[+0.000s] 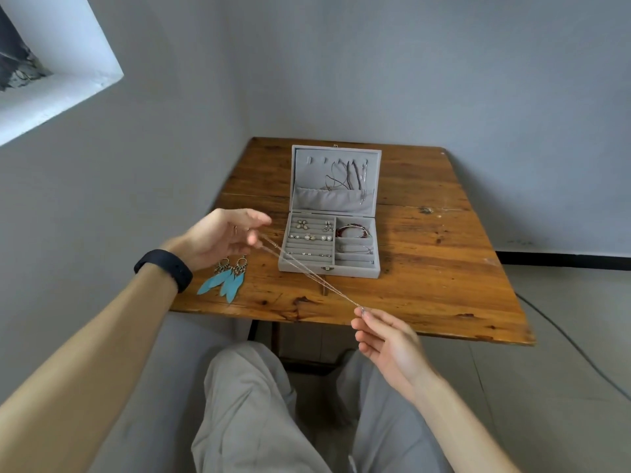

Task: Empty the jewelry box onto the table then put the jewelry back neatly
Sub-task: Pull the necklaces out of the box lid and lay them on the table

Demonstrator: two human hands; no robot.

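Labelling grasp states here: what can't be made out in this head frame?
Head view only:
- chain: too thin to show links or a clasp; its ends are hidden by the fingers of the left hand and right hand.
- studs in the jewelry box: too small to count or pair.
- lid pocket: its fabric hides the lower ends of the hanging cords.
- left fingertips: blurred.

Grey velvet jewelry box (pixel 329 268): one
Turquoise feather earrings (pixel 225 281): two
Thin silver chain necklace (pixel 338 290): one
Brown wooden table (pixel 426 268): one
Black wristband (pixel 164 268): one
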